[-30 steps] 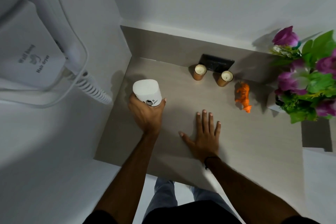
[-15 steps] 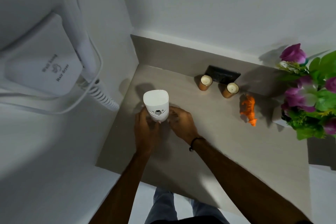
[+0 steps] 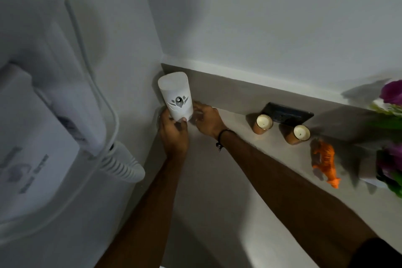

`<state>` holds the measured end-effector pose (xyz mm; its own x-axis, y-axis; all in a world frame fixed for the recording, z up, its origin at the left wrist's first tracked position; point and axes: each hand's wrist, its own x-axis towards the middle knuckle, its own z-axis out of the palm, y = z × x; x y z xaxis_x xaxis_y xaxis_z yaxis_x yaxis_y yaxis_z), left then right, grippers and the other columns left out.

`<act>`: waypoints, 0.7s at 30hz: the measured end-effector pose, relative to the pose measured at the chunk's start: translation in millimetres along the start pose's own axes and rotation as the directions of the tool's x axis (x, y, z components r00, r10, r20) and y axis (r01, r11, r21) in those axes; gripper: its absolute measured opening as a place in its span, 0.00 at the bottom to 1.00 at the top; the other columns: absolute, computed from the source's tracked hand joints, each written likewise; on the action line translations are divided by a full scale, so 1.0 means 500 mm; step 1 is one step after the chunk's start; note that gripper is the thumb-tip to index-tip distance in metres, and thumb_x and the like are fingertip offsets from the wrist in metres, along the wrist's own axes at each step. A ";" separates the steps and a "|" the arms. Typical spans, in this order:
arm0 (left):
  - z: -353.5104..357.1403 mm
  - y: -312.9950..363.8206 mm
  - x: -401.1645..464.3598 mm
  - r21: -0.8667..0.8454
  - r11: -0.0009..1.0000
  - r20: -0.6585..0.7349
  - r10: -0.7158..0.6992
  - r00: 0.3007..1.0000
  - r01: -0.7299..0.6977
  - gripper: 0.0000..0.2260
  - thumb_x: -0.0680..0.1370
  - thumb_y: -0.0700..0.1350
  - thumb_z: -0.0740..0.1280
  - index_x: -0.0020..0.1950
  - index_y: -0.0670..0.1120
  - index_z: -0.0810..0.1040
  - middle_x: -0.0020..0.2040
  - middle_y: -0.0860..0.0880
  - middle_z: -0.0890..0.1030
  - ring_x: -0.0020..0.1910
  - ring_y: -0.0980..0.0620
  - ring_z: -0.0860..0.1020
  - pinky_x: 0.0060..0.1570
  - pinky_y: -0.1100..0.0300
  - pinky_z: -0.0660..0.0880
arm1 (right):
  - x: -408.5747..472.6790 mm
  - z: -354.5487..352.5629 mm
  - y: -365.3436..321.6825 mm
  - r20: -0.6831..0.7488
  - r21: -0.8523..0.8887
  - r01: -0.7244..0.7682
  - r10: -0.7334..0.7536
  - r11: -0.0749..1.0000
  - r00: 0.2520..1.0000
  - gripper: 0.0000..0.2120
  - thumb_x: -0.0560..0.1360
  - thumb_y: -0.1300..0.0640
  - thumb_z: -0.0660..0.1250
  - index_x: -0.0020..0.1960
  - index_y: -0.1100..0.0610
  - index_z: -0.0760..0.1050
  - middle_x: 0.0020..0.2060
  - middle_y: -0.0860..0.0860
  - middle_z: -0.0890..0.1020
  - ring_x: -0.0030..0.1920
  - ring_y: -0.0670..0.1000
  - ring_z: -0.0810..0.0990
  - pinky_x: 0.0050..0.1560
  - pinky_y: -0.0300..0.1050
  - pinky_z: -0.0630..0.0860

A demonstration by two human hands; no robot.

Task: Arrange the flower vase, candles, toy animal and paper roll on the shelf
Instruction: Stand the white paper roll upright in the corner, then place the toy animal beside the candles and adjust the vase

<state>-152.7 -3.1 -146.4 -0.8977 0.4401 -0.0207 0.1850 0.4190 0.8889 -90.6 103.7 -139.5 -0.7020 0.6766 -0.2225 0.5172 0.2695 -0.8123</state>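
Observation:
The white paper roll (image 3: pixel 175 95) with a cut-out emblem stands upright in the shelf's far left corner. My left hand (image 3: pixel 173 132) grips its base from the front, and my right hand (image 3: pixel 206 118) holds its base from the right. Two brown candles (image 3: pixel 262 123) (image 3: pixel 298 134) sit by the back wall. The orange toy animal (image 3: pixel 325 163) stands to their right. Purple flowers of the vase (image 3: pixel 391 137) are cut off at the right edge.
A white wall-mounted hair dryer (image 3: pixel 43 148) with a coiled cord (image 3: pixel 121 163) juts out at the left. A black socket plate (image 3: pixel 287 113) sits on the back panel behind the candles. The grey shelf (image 3: pixel 217 191) spreads beneath my arms.
Both hands have carried the paper roll from the middle left of the shelf back into the far left corner. My right hand left the shelf surface and joined the roll. The view moved closer.

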 end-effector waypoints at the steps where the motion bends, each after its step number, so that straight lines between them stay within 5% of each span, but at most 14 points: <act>1: 0.005 0.000 0.004 0.004 1.000 -0.002 0.009 1.000 -0.009 0.26 0.78 0.35 0.71 0.76 0.36 0.71 0.70 0.34 0.79 0.68 0.33 0.79 0.69 0.37 0.77 | 0.011 0.000 -0.002 0.010 0.012 -0.001 0.001 1.000 1.000 0.26 0.74 0.67 0.63 0.70 0.54 0.75 0.65 0.56 0.81 0.66 0.61 0.79 0.67 0.55 0.75; 3: 0.012 0.000 0.007 0.013 1.000 -0.015 0.025 1.000 -0.024 0.24 0.79 0.33 0.69 0.75 0.33 0.71 0.70 0.32 0.77 0.69 0.31 0.77 0.72 0.39 0.74 | 0.027 0.002 -0.005 0.018 0.030 -0.004 0.003 1.000 1.000 0.25 0.74 0.68 0.64 0.70 0.56 0.74 0.67 0.57 0.80 0.67 0.62 0.77 0.69 0.56 0.74; 8: 0.015 0.003 0.017 0.016 0.999 -0.052 0.041 0.998 -0.040 0.23 0.81 0.31 0.65 0.76 0.30 0.69 0.73 0.29 0.73 0.74 0.33 0.73 0.70 0.62 0.67 | 0.055 0.014 -0.017 0.046 0.004 0.010 -0.010 1.000 0.999 0.19 0.75 0.67 0.64 0.66 0.61 0.77 0.65 0.59 0.80 0.66 0.63 0.78 0.67 0.58 0.75; 12: 0.014 0.002 0.014 0.008 0.999 -0.049 0.053 0.997 -0.052 0.24 0.80 0.30 0.66 0.76 0.29 0.68 0.73 0.28 0.71 0.74 0.32 0.73 0.74 0.50 0.70 | 0.048 0.005 -0.022 0.075 0.018 -0.022 0.020 1.000 0.997 0.21 0.76 0.67 0.63 0.69 0.59 0.76 0.67 0.58 0.80 0.67 0.62 0.78 0.70 0.56 0.73; 15: 0.025 -0.009 -0.014 0.005 1.000 -0.093 -0.017 0.996 0.018 0.20 0.78 0.30 0.67 0.70 0.28 0.72 0.67 0.27 0.75 0.69 0.30 0.75 0.72 0.41 0.72 | -0.009 -0.011 0.002 -0.063 0.119 -0.137 0.145 0.983 0.987 0.21 0.76 0.61 0.68 0.68 0.56 0.77 0.66 0.53 0.81 0.67 0.54 0.79 0.72 0.47 0.72; 18: 0.055 -0.009 -0.071 0.055 0.995 0.028 -0.080 0.996 0.079 0.11 0.77 0.30 0.65 0.58 0.29 0.78 0.59 0.28 0.80 0.62 0.30 0.78 0.69 0.40 0.73 | -0.128 -0.032 0.073 -0.325 0.285 -0.195 0.286 0.938 0.901 0.12 0.74 0.58 0.72 0.57 0.55 0.84 0.55 0.49 0.86 0.58 0.49 0.83 0.66 0.44 0.77; 21: 0.115 0.002 -0.131 0.078 0.997 0.312 -0.044 0.949 0.021 0.10 0.78 0.31 0.67 0.58 0.32 0.80 0.58 0.32 0.82 0.59 0.33 0.80 0.68 0.41 0.76 | -0.270 -0.071 0.169 -0.510 0.390 -0.307 0.482 0.868 0.713 0.08 0.73 0.57 0.73 0.51 0.47 0.81 0.44 0.42 0.85 0.50 0.46 0.84 0.57 0.41 0.80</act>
<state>-70.9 14.1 -170.3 -0.7353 0.6471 -0.2015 0.1972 0.4887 0.8499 65.2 59.6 -158.8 -0.0013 0.9615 -0.2748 0.4734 -0.2415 -0.8471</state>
